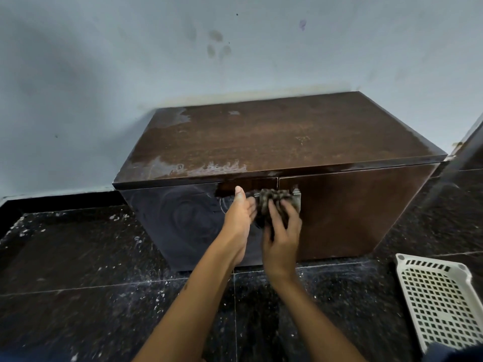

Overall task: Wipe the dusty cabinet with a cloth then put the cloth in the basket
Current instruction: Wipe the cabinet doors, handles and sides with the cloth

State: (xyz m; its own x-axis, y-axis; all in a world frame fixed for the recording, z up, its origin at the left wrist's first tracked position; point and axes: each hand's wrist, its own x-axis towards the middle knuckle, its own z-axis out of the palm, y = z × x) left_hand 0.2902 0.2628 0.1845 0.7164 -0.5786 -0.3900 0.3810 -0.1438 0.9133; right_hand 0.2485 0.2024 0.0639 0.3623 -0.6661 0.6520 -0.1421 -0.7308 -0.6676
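The cloth (274, 202) is pressed to the cabinet (339, 212) front by the right hand (282, 236), fingers curled round it for wiping; the left hand (239, 220), fingers straight, steadies it. The basket (439, 301) is kept near right.

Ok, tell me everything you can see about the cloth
The cloth is dark and mottled, brown and grey, soft and bunched into a wad. It lies against the cabinet front near the seam between the two doors. The right hand grips it; the left hand touches its left edge, fingers straight.

Cabinet (274, 137) and basket (441, 304) on speckled floor (78, 257)
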